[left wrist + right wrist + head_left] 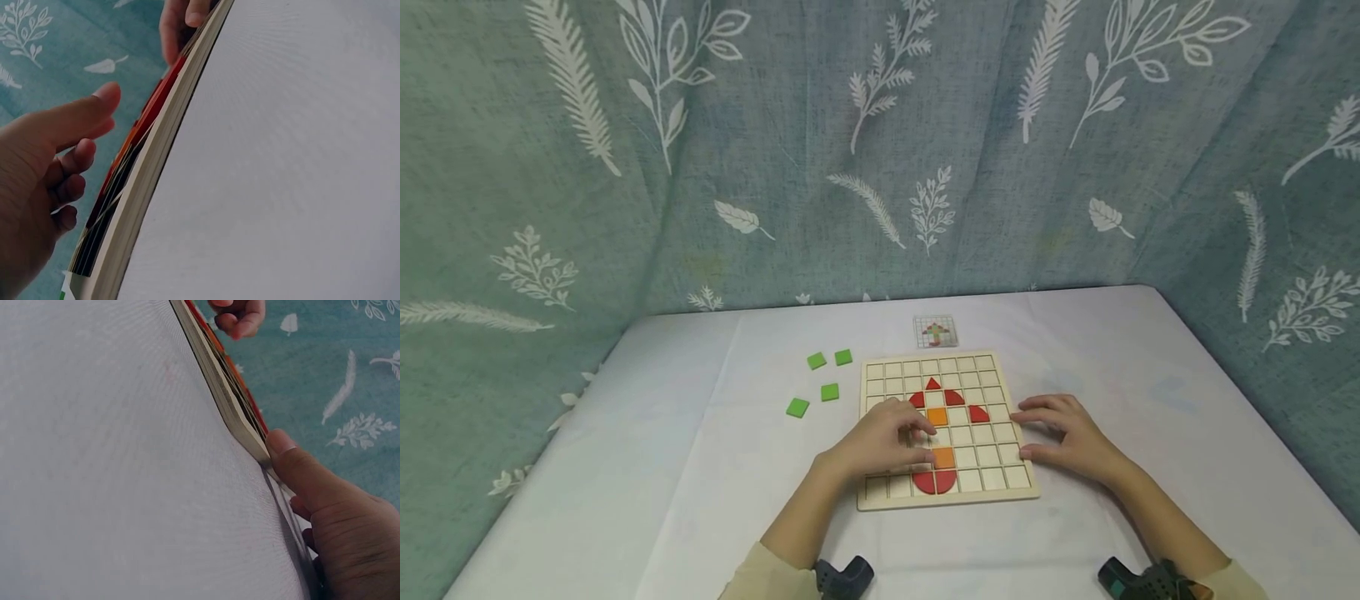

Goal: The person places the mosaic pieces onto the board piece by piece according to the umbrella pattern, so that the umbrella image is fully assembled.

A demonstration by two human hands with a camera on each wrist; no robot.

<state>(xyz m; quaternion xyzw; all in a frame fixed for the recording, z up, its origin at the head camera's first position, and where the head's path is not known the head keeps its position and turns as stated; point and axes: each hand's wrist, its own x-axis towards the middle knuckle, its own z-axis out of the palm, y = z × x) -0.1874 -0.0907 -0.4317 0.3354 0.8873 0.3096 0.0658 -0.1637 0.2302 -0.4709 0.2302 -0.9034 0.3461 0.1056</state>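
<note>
A wooden grid board lies flat on the table. My left hand hovers over its left half, thumb and fingers apart with nothing visible between them. Close by its fingertips are two orange squares set in the grid. Below them sit two red quarter-circle pieces, side by side. Higher up are a red triangle and more red quarter circles, one partly behind the left hand. My right hand rests at the board's right edge, its thumb right against the rim.
Several green squares lie loose on the white cloth left of the board. Behind the board is a small pattern card with a printed grid. A leaf-patterned curtain encloses the table's back and sides.
</note>
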